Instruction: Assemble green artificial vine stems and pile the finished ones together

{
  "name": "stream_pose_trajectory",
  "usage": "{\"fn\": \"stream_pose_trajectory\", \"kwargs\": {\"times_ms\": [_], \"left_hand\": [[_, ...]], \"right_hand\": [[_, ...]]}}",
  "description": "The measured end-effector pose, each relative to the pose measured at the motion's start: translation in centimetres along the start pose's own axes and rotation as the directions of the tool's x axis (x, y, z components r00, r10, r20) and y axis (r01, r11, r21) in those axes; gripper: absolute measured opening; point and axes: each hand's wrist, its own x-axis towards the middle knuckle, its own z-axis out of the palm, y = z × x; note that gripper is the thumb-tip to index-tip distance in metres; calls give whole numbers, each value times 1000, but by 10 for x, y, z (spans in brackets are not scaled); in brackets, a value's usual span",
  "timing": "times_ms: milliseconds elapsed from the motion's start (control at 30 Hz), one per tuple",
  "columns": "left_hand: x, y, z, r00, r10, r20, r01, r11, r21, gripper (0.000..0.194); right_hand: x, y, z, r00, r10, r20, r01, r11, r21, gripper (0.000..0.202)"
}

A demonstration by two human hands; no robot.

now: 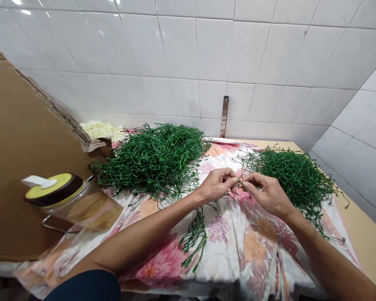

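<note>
Over the flowered cloth, my left hand (217, 184) and my right hand (267, 194) meet, fingertips nearly touching. Both are closed in a pinch on a thin green stem (240, 184), mostly hidden by the fingers. A small bunch of green stems (195, 234) hangs down below my left wrist and lies on the cloth. Left of my hands is a big tangled heap of green stems (156, 156), which look like artificial flower stems. Close behind my right hand lies another heap of green stems (296, 177).
A floral cloth (219, 255) covers most of the wooden table (368, 228). At left stand a cardboard box (15, 138) and a jar with a yellow lid (90, 207). Small pale pieces (102, 130) are piled at the back left, before the tiled wall (181, 50).
</note>
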Motion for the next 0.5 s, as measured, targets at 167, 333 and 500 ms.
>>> {"fn": "stream_pose_trajectory", "kwargs": {"times_ms": [167,333,500], "left_hand": [[-1,1,-1,999,31,-18,-29,993,111,21],[-3,3,2,996,54,-66,-43,985,165,27],[-5,7,3,991,83,-104,-59,974,217,26]], "right_hand": [[0,0,1,997,-67,-41,63,994,-91,18],[1,6,5,990,-142,-12,140,985,-104,12],[0,9,11,989,-115,-95,111,993,-48,14]]}}
